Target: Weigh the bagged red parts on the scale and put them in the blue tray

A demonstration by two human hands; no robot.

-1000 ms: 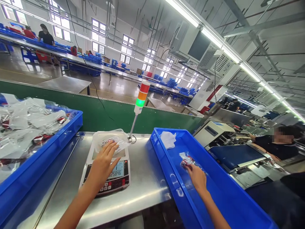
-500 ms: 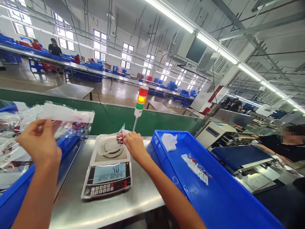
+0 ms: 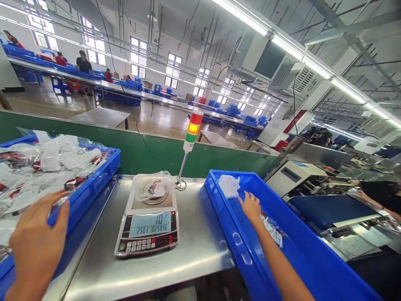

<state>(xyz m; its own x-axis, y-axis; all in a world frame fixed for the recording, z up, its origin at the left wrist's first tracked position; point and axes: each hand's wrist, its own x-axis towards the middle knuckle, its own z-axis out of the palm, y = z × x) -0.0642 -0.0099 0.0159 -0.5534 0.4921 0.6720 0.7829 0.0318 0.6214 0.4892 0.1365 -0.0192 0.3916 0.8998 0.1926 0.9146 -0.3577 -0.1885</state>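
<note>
My left hand [image 3: 39, 240] is at the near side of the left blue bin [image 3: 94, 175], thumb and fingers apart beside the clear bags [image 3: 75, 156] with red and dark contents and white labels. My right hand [image 3: 252, 209] hovers inside the right blue bin [image 3: 233, 234], fingers spread and holding nothing. Just beyond its wrist lie bagged pieces [image 3: 275, 234], partly hidden by my forearm. Between the bins stands a counting scale [image 3: 147, 244] reading 10. A small clear bag [image 3: 156, 189] with red and dark contents rests on its pan.
A signal tower [image 3: 191, 131] with its amber lamp lit rises behind the scale. Crumpled white plastic [image 3: 229, 186] lies at the right bin's far end. A green partition [image 3: 150, 152] runs behind the steel table [image 3: 194, 251]. At right, a person's arm reaches over a belt machine [image 3: 332, 209].
My left hand has lowered from a raised bag to the left bin. My right hand has left the scale for the right bin. The scale's reading went from 40 to 10.
</note>
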